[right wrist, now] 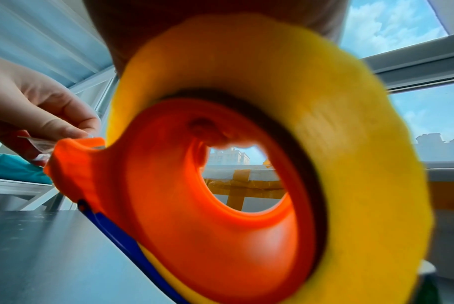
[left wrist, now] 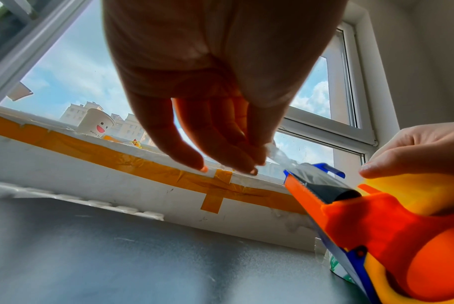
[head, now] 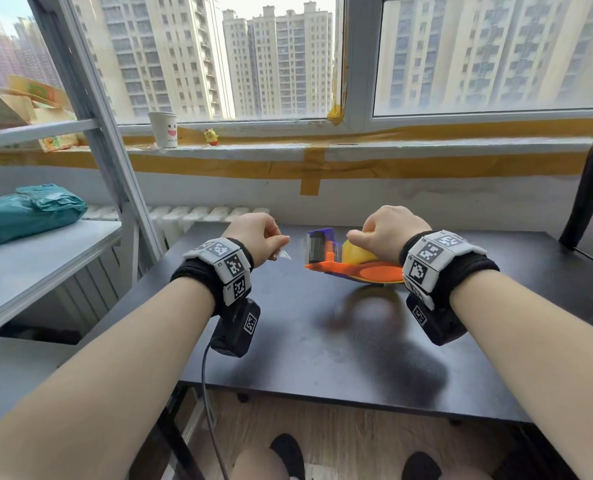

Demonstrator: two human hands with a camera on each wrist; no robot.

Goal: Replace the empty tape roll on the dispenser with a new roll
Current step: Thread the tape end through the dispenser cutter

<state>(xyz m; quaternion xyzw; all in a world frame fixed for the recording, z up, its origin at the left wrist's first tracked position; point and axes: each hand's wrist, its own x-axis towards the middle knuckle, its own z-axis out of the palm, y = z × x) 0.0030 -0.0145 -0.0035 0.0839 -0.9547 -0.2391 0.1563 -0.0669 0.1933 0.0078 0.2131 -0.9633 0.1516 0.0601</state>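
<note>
The dark counter (head: 288,341) is carrying nothing visible but the dispenser's shadow. The orange-and-blue tape dispenser (head: 354,268) is being held just above it, with the yellow tape roll (head: 355,252) seated on its hub. The right hand (head: 388,230) is gripping the roll from above; its fingers are hidden in the right wrist view, which is blurring the roll. The left hand (head: 257,237) is pinching the clear tape end (left wrist: 280,156); only the left wrist view is showing this strip running over the dispenser's roller.
</note>
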